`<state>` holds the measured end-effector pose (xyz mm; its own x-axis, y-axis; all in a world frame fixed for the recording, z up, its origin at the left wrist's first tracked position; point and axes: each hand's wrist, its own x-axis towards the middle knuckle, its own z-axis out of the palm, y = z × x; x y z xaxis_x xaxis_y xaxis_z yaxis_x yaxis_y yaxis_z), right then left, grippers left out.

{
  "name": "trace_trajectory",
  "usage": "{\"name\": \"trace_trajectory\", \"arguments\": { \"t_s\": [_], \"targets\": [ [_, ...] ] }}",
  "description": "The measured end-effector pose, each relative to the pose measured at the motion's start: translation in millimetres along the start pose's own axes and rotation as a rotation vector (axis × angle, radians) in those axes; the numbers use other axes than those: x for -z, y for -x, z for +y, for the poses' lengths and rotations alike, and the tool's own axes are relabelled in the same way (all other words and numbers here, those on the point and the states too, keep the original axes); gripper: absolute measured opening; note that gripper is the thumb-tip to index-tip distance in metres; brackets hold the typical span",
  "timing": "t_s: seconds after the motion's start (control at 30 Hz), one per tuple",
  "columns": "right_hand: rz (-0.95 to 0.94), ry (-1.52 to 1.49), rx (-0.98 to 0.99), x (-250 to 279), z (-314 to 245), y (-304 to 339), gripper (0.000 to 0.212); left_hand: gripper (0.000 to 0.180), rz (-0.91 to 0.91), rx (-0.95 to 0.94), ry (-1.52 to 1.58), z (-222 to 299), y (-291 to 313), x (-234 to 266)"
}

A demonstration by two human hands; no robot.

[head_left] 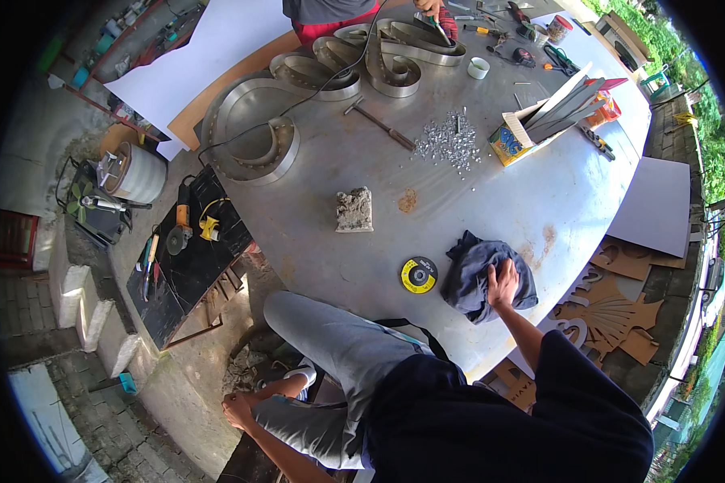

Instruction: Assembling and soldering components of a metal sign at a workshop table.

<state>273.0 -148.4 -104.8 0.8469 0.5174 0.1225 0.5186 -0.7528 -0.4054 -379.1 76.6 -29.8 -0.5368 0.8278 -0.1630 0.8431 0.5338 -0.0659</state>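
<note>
My right hand (pixel 503 283) is closed over a bunched dark cloth (pixel 479 274) on the metal tabletop (pixel 338 262). Just left of the cloth lies a yellow and black grinding disc (pixel 419 275). Down beside my bent leg, my left hand (pixel 238 410) has its fingers curled; what they hold, if anything, is hidden. A rough grey block (pixel 354 211) sits mid-table. Beyond it are a hammer (pixel 379 123) and a heap of small shiny metal pieces (pixel 451 143).
Curved metal channel shapes (pixel 254 165) stand along the far left, with a black cable across them. Across the table, a co-worker's hand (pixel 431 8) holds a tool. A box of grey strips (pixel 514 138) is far right. An angle grinder (pixel 181 225) rests on a lower black surface.
</note>
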Motion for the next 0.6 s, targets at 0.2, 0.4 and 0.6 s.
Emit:
{"name": "trace_trajectory", "arguments": {
  "t_s": [0.2,0.4,0.6],
  "targets": [
    [0.01,0.003,0.006,1.9,-2.7,1.1,0.034,0.028,0.016,0.039,0.031,-11.6,9.2,10.4],
    [0.007,-0.008,0.013,-4.6,-4.4,2.6,0.035,0.027,0.04,0.072,0.06,-34.3,11.2,8.9],
    [-0.006,0.042,0.003,-0.7,1.6,0.7,0.036,0.025,0.002,-0.148,0.263,-25.3,20.2,15.7]
  ]
}}
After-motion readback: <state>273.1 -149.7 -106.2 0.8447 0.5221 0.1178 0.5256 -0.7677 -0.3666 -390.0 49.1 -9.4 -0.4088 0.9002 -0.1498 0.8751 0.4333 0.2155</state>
